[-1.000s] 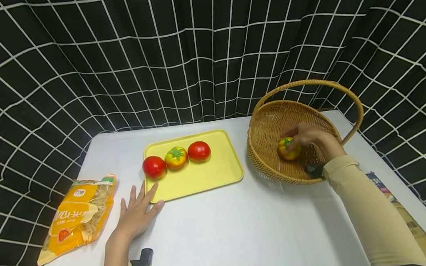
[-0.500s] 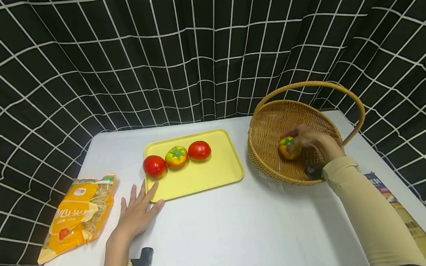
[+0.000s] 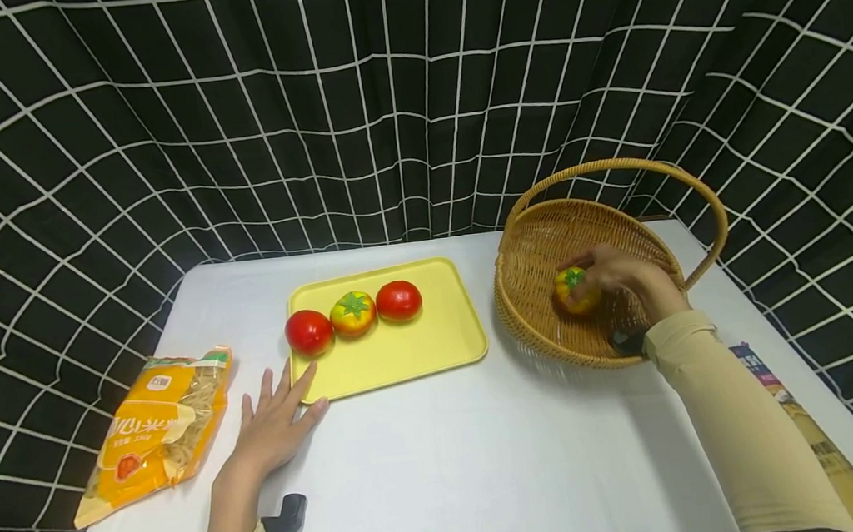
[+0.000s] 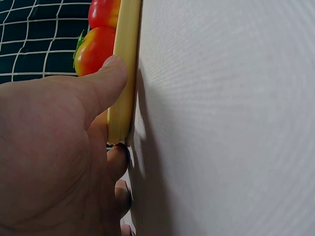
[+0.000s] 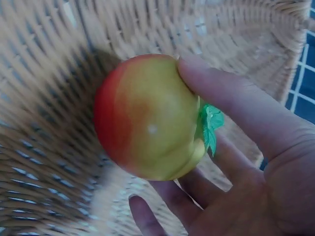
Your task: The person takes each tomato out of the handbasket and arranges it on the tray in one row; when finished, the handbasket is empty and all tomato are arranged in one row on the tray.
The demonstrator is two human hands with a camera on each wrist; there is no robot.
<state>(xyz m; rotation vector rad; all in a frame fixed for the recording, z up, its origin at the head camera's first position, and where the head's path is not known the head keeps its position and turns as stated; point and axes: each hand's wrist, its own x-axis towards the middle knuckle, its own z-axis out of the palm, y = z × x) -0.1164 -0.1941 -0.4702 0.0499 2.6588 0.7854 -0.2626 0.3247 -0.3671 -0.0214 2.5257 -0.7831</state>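
Observation:
Inside the wicker basket (image 3: 533,337), my right hand (image 3: 615,272) grips a red-and-yellow toy tomato (image 3: 573,290) with a green leafy top. The right wrist view shows my thumb on one side of this tomato (image 5: 152,118) and my other fingers beneath it. My left hand (image 3: 277,424) lies with fingers spread at the near left corner of a yellow tray (image 3: 403,355); its thumb is by the tray's side in the left wrist view. On that tray rest a red tomato (image 3: 309,334), a yellow-red tomato (image 3: 353,315) and another red tomato (image 3: 399,301).
An orange food bag (image 3: 154,433) lies at the left of the white table (image 3: 442,465). The basket's tall handle (image 3: 614,165) arches above my right hand. Some printed packaging (image 3: 783,397) lies at the right edge, partly behind my sleeve. A black grid curtain (image 3: 385,119) hangs behind.
The tomato in my right hand has shifted slightly toward the back of the basket. My left hand and the tray's tomatoes stay where they were.

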